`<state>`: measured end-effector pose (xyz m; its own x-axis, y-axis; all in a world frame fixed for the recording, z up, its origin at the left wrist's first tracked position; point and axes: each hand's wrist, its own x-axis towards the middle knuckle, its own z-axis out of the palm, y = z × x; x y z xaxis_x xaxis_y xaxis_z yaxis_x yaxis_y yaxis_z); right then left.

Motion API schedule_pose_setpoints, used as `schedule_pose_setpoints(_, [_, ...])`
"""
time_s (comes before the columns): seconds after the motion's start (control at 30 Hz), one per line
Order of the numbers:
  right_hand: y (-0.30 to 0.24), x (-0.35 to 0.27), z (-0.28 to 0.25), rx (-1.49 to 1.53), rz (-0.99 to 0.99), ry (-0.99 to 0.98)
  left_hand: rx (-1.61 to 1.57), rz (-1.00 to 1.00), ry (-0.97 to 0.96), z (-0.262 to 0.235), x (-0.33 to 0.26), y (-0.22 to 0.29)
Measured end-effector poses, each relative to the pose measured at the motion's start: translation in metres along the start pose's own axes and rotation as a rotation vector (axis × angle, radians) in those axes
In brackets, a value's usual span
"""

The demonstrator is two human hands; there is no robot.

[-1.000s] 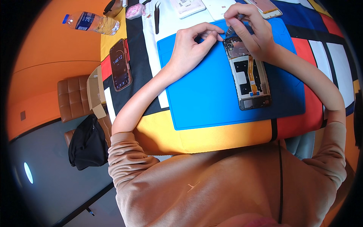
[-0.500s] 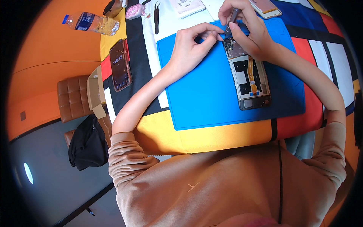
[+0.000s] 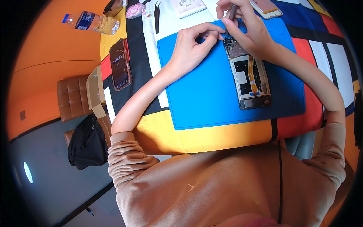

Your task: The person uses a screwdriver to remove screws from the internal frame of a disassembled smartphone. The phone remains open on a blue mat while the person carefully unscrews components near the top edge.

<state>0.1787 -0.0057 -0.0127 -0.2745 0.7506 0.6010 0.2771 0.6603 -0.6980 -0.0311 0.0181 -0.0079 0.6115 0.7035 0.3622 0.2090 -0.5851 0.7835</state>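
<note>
An opened phone [image 3: 251, 103] lies on a blue mat [image 3: 204, 102], its back cover off and its inner frame and orange ribbon cable [image 3: 250, 73] bare. My right hand [image 3: 251, 32] is closed round a dark grey screwdriver [image 3: 233, 12]. The screwdriver's lower end points down at the phone's far left corner, beside the camera part. Close to that tip, the thumb and fingers of my left hand [image 3: 194, 47] come together in a pinch. Whatever they hold, if anything, is too small to make out.
Left of the mat lie a lit phone [image 3: 120, 64] and black tweezers [image 3: 157, 19]. Beyond are a water bottle [image 3: 92, 22] on its side, a pink item [image 3: 134, 11], a white flat box [image 3: 188, 6] and another phone-like panel [image 3: 267, 8]. A colour-block cloth covers the table.
The screwdriver and the fingers of my right hand have shifted slightly to the left and turned a little. My left hand and the opened phone stay almost where they were.
</note>
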Motion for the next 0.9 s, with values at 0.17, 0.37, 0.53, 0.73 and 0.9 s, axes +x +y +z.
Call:
schedule_pose_setpoints(0.17, [0.004, 0.005, 0.002, -0.078, -0.237, 0.016, 0.023, -0.004, -0.006, -0.001, -0.001, -0.001])
schedule_pose_setpoints(0.37, [-0.021, 0.009, -0.006, 0.037, 0.167, -0.084, 0.042, 0.005, -0.007, 0.000, -0.001, 0.003])
schedule_pose_setpoints(0.53, [-0.030, 0.025, -0.019, -0.279, -0.091, -0.225, 0.079, -0.014, -0.042, -0.002, -0.002, 0.006])
schedule_pose_setpoints(0.73, [-0.036, 0.042, -0.032, -0.455, -0.244, -0.292, 0.078, -0.027, -0.058, -0.002, 0.000, 0.009])
schedule_pose_setpoints(0.9, [-0.057, 0.043, -0.043, -0.368, 0.046, -0.506, 0.054, -0.009, 0.008, 0.001, -0.001, 0.009])
